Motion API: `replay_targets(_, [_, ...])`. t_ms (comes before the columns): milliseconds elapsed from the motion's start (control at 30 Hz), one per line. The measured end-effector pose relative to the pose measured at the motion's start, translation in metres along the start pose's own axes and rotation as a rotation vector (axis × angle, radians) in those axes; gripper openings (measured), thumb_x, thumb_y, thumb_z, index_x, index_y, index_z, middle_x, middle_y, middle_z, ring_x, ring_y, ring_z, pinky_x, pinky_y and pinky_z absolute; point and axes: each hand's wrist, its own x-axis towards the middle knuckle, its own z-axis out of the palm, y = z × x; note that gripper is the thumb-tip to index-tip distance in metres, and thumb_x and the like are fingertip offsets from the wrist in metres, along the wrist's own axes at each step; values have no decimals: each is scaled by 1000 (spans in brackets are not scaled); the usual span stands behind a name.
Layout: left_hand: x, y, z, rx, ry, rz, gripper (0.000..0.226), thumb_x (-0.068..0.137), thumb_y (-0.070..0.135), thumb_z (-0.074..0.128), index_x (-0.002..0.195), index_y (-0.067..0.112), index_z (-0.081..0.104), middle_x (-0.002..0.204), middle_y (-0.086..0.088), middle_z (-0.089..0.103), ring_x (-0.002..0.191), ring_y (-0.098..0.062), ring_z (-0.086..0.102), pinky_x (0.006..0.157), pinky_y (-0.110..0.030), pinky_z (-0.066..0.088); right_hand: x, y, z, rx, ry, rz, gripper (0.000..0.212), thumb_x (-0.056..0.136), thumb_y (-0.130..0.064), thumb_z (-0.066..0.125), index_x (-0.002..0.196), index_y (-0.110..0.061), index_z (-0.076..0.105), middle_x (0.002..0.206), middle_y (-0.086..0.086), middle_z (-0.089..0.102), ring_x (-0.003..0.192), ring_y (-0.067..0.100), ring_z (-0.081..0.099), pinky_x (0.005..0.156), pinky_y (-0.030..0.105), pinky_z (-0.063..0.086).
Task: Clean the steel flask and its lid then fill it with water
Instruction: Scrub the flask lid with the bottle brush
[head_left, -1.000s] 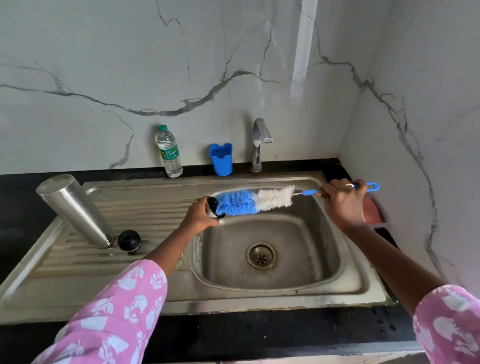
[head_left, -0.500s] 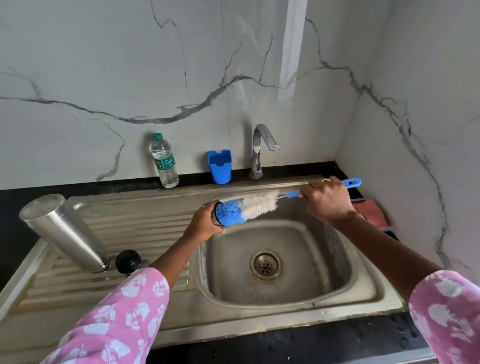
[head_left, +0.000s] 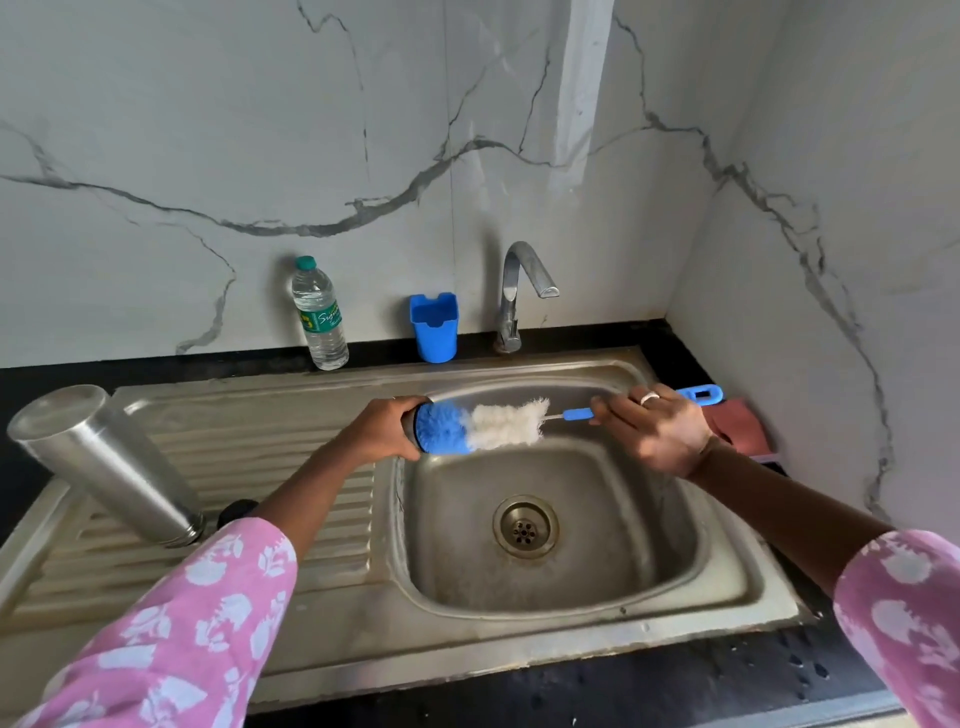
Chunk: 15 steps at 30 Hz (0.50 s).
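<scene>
The steel flask (head_left: 104, 462) stands upside down and tilted on the sink's drainboard at the left. A black knob-like cap (head_left: 236, 512) lies by its mouth, partly behind my left sleeve. My left hand (head_left: 382, 428) grips the flask's lid (head_left: 410, 428) over the sink basin; only its dark edge shows. My right hand (head_left: 652, 428) holds the blue handle of a bottle brush (head_left: 483, 426). The brush's blue bristle tip is pushed into the lid, and its white bristles stick out to the right.
The steel sink (head_left: 727, 582) has a drain (head_left: 525, 526) in its basin. At the back wall stand a tap (head_left: 514, 296), a blue holder (head_left: 434, 327) and a plastic water bottle (head_left: 318, 314). A reddish cloth (head_left: 740, 423) lies at the right, beside the marble side wall.
The brush tip has gone deeper into the lid, and my right hand has moved left along with it. The camera has tilted, so the scene sits lower in view.
</scene>
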Motion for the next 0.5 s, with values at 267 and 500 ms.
replay_targets(267, [1, 15, 14, -23, 119, 28, 76, 55, -2, 80, 126, 9, 56, 111, -9, 64, 101, -23, 60, 81, -20, 40, 36, 12, -11, 848, -1175, 1211, 22, 94, -20, 47, 93, -12, 68, 58, 0, 49, 43, 14, 47, 44, 16, 32])
replay_targets(500, [0, 23, 19, -20, 143, -21, 79, 56, -4, 79, 130, 7, 53, 115, -12, 61, 104, -23, 58, 84, -22, 43, 11, 11, -10, 196, -582, 354, 12, 86, -18, 51, 83, -10, 59, 67, 5, 56, 55, 25, 58, 47, 26, 36])
